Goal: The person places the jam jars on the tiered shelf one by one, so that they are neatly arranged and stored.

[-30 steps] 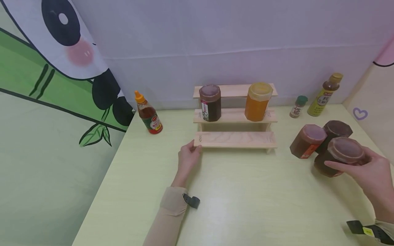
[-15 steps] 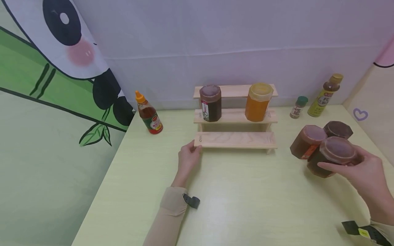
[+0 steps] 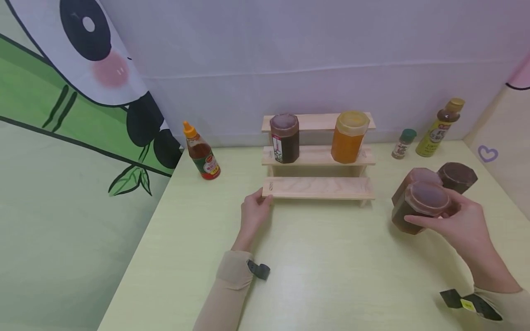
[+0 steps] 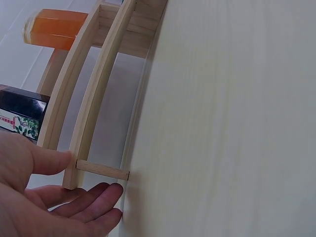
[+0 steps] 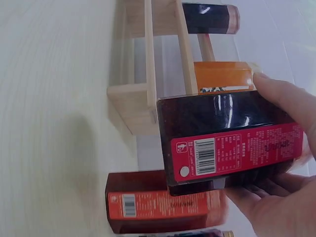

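My right hand [image 3: 459, 225] grips a dark faceted jar [image 3: 420, 214] with a brownish lid, held above the table. In the right wrist view this jar [image 5: 222, 138] shows a red label with a barcode, thumb on one side and fingers on the other. At the lowest tier's left end, my left hand [image 3: 254, 214] pinches the three-tier wooden rack [image 3: 319, 187]. The left wrist view shows the left thumb [image 4: 52, 162] on the board's edge and the fingers beneath. On the middle tier stand a dark jar [image 3: 285, 142] and an amber jar [image 3: 348, 142].
Behind the held jar stand a reddish-brown jar [image 3: 407, 179], partly hidden, and a dark jar [image 3: 457, 177]. A small green-capped bottle [image 3: 402, 146] and a yellow-green bottle [image 3: 434, 133] stand at the back right. Left of the rack is an orange-capped sauce bottle [image 3: 204, 158].
My right hand has carried the dark jar leftward, from before the rear dark jar to in front of the reddish-brown one. My left hand stays at the rack's end.
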Demonstrator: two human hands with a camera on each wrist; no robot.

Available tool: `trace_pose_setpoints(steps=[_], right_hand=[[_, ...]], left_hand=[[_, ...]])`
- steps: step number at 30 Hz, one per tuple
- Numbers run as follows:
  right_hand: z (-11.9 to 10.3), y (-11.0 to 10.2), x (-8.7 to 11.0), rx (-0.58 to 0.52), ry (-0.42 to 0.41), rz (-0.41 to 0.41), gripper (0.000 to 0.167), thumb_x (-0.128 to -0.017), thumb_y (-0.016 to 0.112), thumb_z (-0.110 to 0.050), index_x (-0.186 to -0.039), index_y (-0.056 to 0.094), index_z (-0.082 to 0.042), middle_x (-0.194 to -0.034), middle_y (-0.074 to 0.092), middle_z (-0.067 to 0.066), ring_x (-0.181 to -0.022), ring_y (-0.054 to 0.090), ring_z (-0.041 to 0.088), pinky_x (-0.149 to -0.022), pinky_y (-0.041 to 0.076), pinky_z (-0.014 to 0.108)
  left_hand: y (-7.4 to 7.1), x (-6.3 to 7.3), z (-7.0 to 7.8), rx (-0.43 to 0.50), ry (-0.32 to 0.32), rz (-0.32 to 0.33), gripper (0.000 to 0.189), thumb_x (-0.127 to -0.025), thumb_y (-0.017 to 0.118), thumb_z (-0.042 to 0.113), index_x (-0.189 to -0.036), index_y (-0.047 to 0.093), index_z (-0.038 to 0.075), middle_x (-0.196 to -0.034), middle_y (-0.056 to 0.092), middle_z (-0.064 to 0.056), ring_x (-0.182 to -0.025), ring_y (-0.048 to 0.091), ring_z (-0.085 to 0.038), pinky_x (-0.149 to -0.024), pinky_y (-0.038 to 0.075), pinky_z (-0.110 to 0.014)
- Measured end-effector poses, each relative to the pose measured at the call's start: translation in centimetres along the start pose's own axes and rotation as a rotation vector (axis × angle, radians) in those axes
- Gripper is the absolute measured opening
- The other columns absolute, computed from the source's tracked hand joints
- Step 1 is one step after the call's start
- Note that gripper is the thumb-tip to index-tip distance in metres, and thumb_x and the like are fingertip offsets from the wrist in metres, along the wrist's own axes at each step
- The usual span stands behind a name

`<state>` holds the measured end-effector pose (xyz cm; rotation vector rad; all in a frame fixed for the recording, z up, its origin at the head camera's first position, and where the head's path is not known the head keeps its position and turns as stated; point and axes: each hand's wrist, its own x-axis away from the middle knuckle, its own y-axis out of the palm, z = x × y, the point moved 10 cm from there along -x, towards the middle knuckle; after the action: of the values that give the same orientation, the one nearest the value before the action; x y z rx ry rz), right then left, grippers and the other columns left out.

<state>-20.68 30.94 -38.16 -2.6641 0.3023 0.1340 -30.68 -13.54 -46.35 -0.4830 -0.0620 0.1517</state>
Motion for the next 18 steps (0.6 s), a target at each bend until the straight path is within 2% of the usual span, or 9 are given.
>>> trace_pose_setpoints(steps=[3, 7, 13, 18], right_hand=[[-0.6, 0.9, -0.3, 0.002, -0.005, -0.01, 0.066, -0.068, 0.087, -0.007, -0.127, 0.057, -0.012, -0.1, 0.06, -0.011, -0.075, 0.049, 0.006, -0.057, 0.044, 0.014], [-1.7, 2.3, -0.9, -0.017, -0.048, -0.031, 0.071, -0.068, 0.087, -0.007, -0.131, 0.056, -0.013, -0.109, 0.059, -0.006, -0.086, 0.054, 0.007, -0.064, 0.047, 0.013], [-3.4, 4.4, -1.7, -0.028, -0.094, -0.059, 0.066, -0.067, 0.088, -0.01, -0.126, 0.058, -0.009, -0.108, 0.06, 0.002, -0.085, 0.056, 0.012, -0.065, 0.047, 0.015], [-4.0, 6.6, -2.5, -0.009, -0.059, -0.108, 0.074, -0.067, 0.089, -0.02, -0.131, 0.053, -0.008, -0.112, 0.059, 0.004, -0.089, 0.055, 0.013, -0.067, 0.047, 0.016]], left_hand=[[-0.1, 0.0, 0.0, -0.005, 0.002, 0.002, 0.041, -0.094, 0.063, 0.022, -0.133, 0.057, 0.011, -0.11, 0.068, -0.006, -0.088, 0.064, -0.017, -0.066, 0.052, -0.031], [-0.2, -0.1, 0.0, -0.012, 0.005, 0.005, 0.04, -0.094, 0.062, 0.022, -0.132, 0.057, 0.011, -0.108, 0.068, -0.006, -0.089, 0.065, -0.018, -0.067, 0.053, -0.032], [-0.1, -0.2, -0.1, -0.007, 0.005, 0.002, 0.04, -0.094, 0.062, 0.022, -0.132, 0.057, 0.01, -0.11, 0.068, -0.007, -0.09, 0.065, -0.018, -0.067, 0.053, -0.03], [0.0, -0.1, -0.2, -0.01, 0.002, -0.005, 0.041, -0.094, 0.063, 0.024, -0.132, 0.057, 0.011, -0.111, 0.067, -0.007, -0.092, 0.065, -0.019, -0.068, 0.053, -0.03]])
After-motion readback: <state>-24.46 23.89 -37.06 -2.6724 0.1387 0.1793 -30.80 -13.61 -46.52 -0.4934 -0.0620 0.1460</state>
